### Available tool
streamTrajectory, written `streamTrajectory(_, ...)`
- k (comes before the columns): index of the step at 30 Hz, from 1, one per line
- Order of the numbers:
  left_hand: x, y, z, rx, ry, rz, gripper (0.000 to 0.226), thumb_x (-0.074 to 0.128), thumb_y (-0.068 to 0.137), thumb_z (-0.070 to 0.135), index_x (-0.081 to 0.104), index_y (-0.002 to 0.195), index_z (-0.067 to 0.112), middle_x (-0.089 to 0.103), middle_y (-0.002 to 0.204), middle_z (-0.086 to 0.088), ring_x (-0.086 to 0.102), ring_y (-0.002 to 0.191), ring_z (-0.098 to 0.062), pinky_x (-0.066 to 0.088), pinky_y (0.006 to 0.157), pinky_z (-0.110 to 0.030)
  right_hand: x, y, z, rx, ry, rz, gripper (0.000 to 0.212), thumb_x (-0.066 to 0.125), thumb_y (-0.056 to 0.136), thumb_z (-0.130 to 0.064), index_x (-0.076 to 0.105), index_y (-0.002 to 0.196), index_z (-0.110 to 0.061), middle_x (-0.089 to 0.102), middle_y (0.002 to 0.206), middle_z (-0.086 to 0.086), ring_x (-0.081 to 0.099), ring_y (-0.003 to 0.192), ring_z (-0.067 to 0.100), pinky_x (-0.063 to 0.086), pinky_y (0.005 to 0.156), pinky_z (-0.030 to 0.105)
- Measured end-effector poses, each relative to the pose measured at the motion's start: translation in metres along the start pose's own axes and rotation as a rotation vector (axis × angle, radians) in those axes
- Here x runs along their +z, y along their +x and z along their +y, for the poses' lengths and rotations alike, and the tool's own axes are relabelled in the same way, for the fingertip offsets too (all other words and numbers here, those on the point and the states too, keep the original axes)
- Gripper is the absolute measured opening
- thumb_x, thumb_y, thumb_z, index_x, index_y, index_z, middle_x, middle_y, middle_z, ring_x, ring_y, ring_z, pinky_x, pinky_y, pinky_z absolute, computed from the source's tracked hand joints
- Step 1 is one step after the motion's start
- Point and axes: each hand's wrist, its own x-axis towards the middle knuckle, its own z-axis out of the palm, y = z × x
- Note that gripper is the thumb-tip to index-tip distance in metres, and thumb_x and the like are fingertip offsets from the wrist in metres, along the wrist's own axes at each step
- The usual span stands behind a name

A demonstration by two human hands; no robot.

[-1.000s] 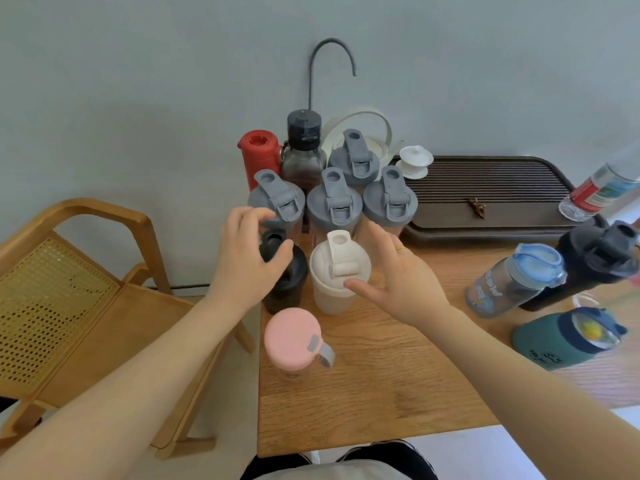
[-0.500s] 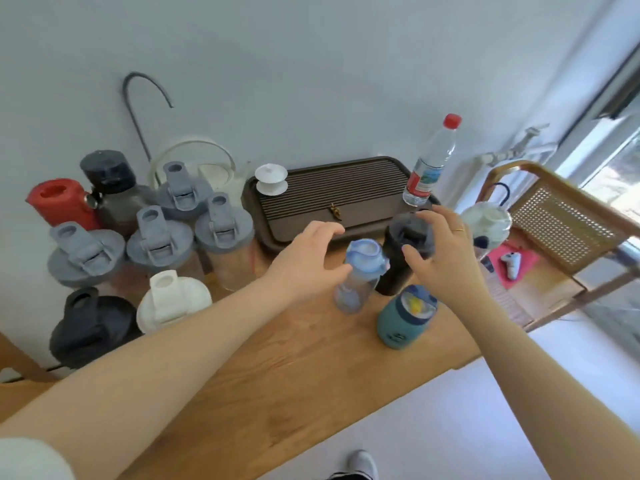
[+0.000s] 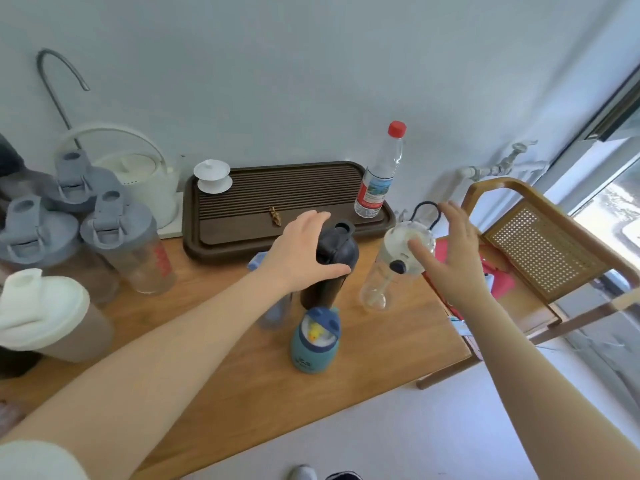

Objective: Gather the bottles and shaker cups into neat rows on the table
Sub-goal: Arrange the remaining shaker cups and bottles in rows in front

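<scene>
My left hand (image 3: 299, 252) is wrapped around the top of a black shaker bottle (image 3: 337, 258) standing mid-table, thumb in front and fingers behind. Below my wrist a clear bottle with a blue lid (image 3: 273, 310) is mostly hidden. A teal bottle (image 3: 313, 346) stands just in front of them. My right hand (image 3: 453, 254) is spread open beside a clear bottle with a white lid (image 3: 398, 258), the thumb touching its lid. At the left stand grey-lidded shaker cups (image 3: 124, 237) and a white-lidded shaker (image 3: 41, 317) in a cluster.
A dark slatted tea tray (image 3: 287, 199) lies along the wall, carrying a red-capped water bottle (image 3: 381, 171) and a white lidded cup (image 3: 212, 175). A white kettle (image 3: 138, 174) sits behind the shakers. A wooden cane chair (image 3: 540, 251) stands past the table's (image 3: 242, 362) right end.
My left hand moved from the blue-lidded bottle onto the black shaker bottle. My right hand left the black bottle and went right to the white-lidded clear bottle. The view swung further right.
</scene>
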Motion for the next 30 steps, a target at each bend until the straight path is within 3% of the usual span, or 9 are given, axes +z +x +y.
streamTrajectory(2,0.006,0.009,0.006,-0.051,0.030,-0.022,0.100,0.072,0.068,0.052,0.017,0.145,0.018,0.022,0.152,-0.003,0.024,0.138,-0.025,0.030,0.108,-0.042,-0.009,0.002,0.019,0.038,0.021,-0.249,0.077,0.069,0.078,-0.039,0.031,0.142,-0.019,0.019,0.154,0.002,0.019,0.142,0.020,0.021,0.111,0.032)
streamTrajectory(4,0.011,0.016,0.006,-0.125,0.052,-0.042,0.101,0.074,0.066,0.052,0.019,0.144,0.017,0.029,0.150,-0.004,0.031,0.134,-0.026,0.036,0.105,-0.042,-0.010,0.002,0.031,0.027,-0.024,-0.356,0.086,0.075,0.072,-0.037,0.027,0.142,-0.026,0.009,0.156,0.001,0.014,0.144,0.020,0.021,0.110,0.033)
streamTrajectory(7,0.019,0.021,0.003,-0.188,0.127,-0.052,0.097,0.074,0.062,0.057,0.026,0.139,0.020,0.038,0.142,-0.005,0.042,0.124,-0.028,0.044,0.096,-0.044,0.004,0.002,0.042,0.024,0.042,-0.299,0.097,0.080,0.066,-0.035,0.022,0.143,-0.025,0.009,0.156,0.005,0.013,0.144,0.020,0.022,0.112,0.035)
streamTrajectory(11,0.025,0.025,0.009,-0.245,0.208,-0.049,0.101,0.074,0.057,0.062,0.024,0.135,0.025,0.044,0.130,-0.006,0.052,0.110,-0.028,0.050,0.081,-0.040,0.037,-0.005,0.052,0.178,0.326,-0.190,0.118,0.086,0.057,-0.030,0.007,0.145,-0.024,0.029,0.148,0.006,0.032,0.136,0.021,0.034,0.109,0.040)
streamTrajectory(16,0.013,0.024,0.025,-0.178,0.142,-0.005,0.089,0.074,0.060,0.053,0.028,0.133,0.029,0.048,0.125,-0.002,0.051,0.108,-0.023,0.045,0.080,-0.035,0.051,-0.009,0.058,0.267,0.454,-0.137,0.069,0.083,0.064,-0.024,0.044,0.121,-0.029,0.057,0.120,-0.007,0.054,0.113,0.013,0.046,0.096,0.035)
streamTrajectory(21,-0.045,0.012,0.047,-0.015,-0.063,0.061,0.085,0.079,0.057,0.044,0.036,0.129,0.034,0.052,0.118,0.008,0.051,0.103,-0.013,0.045,0.087,-0.029,0.027,0.016,0.031,0.235,0.571,0.052,0.061,0.077,0.068,-0.026,0.045,0.120,-0.022,0.058,0.111,-0.005,0.057,0.104,0.011,0.047,0.082,0.024)
streamTrajectory(24,-0.082,-0.008,0.053,0.040,-0.135,0.131,0.074,0.081,0.058,0.039,0.041,0.120,0.041,0.055,0.109,0.015,0.054,0.092,-0.002,0.041,0.076,-0.006,0.000,0.035,-0.007,0.096,0.612,0.013,0.052,0.072,0.077,-0.017,0.040,0.117,-0.027,0.055,0.103,-0.014,0.055,0.093,-0.003,0.046,0.069,0.010)
streamTrajectory(26,-0.106,-0.025,0.055,0.052,-0.191,0.184,0.071,0.078,0.049,0.046,0.041,0.109,0.051,0.058,0.108,0.018,0.055,0.091,0.007,0.039,0.070,0.000,-0.007,0.041,-0.035,0.011,0.632,-0.061,0.049,0.070,0.080,-0.016,0.039,0.116,-0.028,0.054,0.103,-0.014,0.056,0.091,-0.003,0.048,0.067,0.006)
streamTrajectory(30,-0.147,-0.063,0.044,0.059,-0.268,0.228,0.066,0.069,0.042,0.051,0.042,0.102,0.055,0.060,0.110,0.020,0.060,0.093,0.001,0.048,0.079,-0.016,0.008,0.033,-0.090,-0.050,0.665,-0.186,0.054,0.066,0.062,-0.042,0.047,0.111,-0.032,0.062,0.110,0.003,0.061,0.101,0.022,0.053,0.084,0.035)
